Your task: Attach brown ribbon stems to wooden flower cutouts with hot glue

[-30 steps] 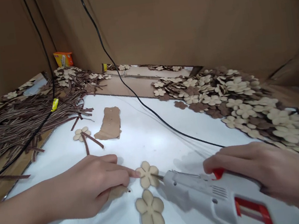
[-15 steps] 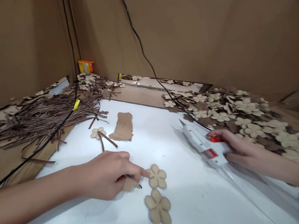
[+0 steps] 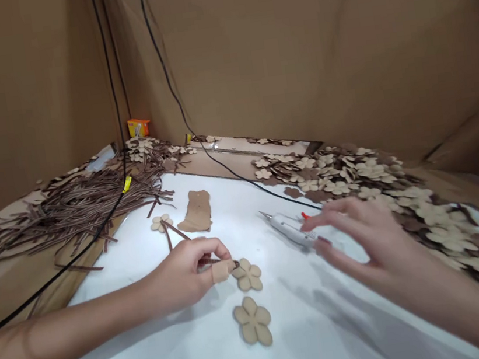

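Note:
My left hand (image 3: 201, 270) pinches a thin brown strip (image 3: 208, 260), its end at the upper left petal of a beige flower (image 3: 248, 274). Tape is wrapped round the thumb. Just below lies a second, larger beige flower (image 3: 253, 322). My right hand (image 3: 353, 235) has its fingers apart, over the rear of a white glue gun (image 3: 290, 231) that lies on the white board with its tip to the upper left. Behind my left hand, two brown strips (image 3: 175, 230) rest on a small pale flower (image 3: 161, 223), beside a torn brown scrap (image 3: 197, 211).
A heap of brown strips (image 3: 71, 207) lies at the left. Many beige and brown flowers (image 3: 371, 174) are piled along the right. A black cable (image 3: 239, 175) crosses behind the glue gun. An orange box (image 3: 139, 127) stands in the back corner, near brown walls.
My right hand has let go of the glue gun, which now lies on its side. My left fingers have gone from pointing at the upper flower to pinching a strip there. The view has shifted slightly.

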Motion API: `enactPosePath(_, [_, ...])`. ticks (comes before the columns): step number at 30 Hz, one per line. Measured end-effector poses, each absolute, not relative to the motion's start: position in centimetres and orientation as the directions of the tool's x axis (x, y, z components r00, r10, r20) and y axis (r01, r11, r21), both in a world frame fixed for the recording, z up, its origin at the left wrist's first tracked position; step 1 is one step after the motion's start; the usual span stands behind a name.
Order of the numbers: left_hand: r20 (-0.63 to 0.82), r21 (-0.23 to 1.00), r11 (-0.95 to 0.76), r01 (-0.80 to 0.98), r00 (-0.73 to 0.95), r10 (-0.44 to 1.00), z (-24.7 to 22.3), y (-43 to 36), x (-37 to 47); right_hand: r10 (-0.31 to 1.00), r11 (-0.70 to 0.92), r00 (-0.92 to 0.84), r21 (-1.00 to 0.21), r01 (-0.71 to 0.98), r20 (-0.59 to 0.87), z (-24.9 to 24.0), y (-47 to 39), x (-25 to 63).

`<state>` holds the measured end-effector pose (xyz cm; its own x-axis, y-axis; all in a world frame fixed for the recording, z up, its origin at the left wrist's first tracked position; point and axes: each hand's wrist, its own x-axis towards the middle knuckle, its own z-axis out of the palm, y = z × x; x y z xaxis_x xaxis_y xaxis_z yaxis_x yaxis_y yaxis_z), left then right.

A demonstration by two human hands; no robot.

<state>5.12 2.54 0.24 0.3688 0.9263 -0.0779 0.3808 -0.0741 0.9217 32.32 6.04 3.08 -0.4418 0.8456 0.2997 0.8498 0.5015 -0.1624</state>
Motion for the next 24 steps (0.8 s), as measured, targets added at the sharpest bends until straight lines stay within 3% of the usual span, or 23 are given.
enactPosePath(2, [-0.109,0.947,-0.005,0.321,0.334,0.936,0.3,2.0,5.9,0.821,0.570,-0.526,-0.354,0.742,0.220,3.7,4.4,29.6])
enactPosePath(4, [-0.104,0.965,0.016,0.262,0.326,0.940,0.4,1.5,6.6,0.827,0.526,-0.551,-0.493,0.693,0.110,4.1,3.7,27.4])
enactPosePath(8, [-0.053,0.980,-0.011,0.197,0.316,0.947,0.6,0.9,7.5,0.842,0.342,-0.536,-0.699,0.628,-0.069,4.1,3.8,25.6])
enactPosePath(11, [-0.055,0.978,-0.009,0.208,0.296,0.954,0.6,0.8,7.7,0.821,0.254,-0.559,-0.802,0.540,-0.116,4.0,4.1,25.5])
enactPosePath(24, [-0.228,0.960,0.166,0.227,0.284,0.931,0.7,1.6,7.5,0.829,0.411,-0.559,-0.688,0.598,0.010,2.9,4.7,25.4])
